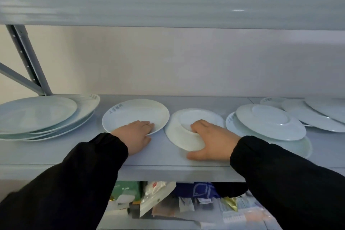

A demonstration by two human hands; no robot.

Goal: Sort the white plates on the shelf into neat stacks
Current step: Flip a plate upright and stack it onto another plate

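Here, left hand (135, 133) on plate (139, 111), right hand (211, 140) seemingly clasping upturned plate (178, 134)

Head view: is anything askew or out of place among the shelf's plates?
Yes. The middle plate, under the right hand, lies upside down, foot ring up; so does the top plate of the pile beside it. The left stack is splayed, rims misaligned.
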